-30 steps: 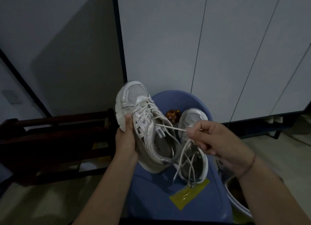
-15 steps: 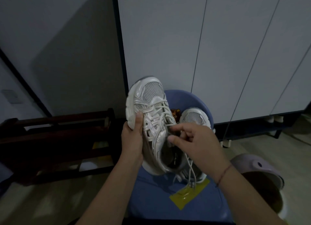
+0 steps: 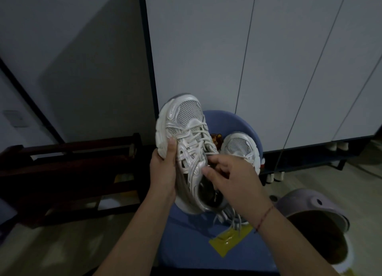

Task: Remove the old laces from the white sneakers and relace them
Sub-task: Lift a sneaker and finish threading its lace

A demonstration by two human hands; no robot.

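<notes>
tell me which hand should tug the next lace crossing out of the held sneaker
Right: the right hand pinches the lace near the tongue, while the left hand grips the sneaker, steadying it.

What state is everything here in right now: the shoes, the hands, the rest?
Held sneaker: lifted, toe up, laced.
Left hand: grips the held sneaker.
Right hand: pinches its lace.
Second sneaker: resting on blue chair.
Cabinet doors: closed.

Cabinet doors (image 3: 268,69) wall off twelve o'clock; a dark rack (image 3: 72,172) blocks nine, a bin (image 3: 314,211) four; floor (image 3: 51,251) at seven lies open.
</notes>
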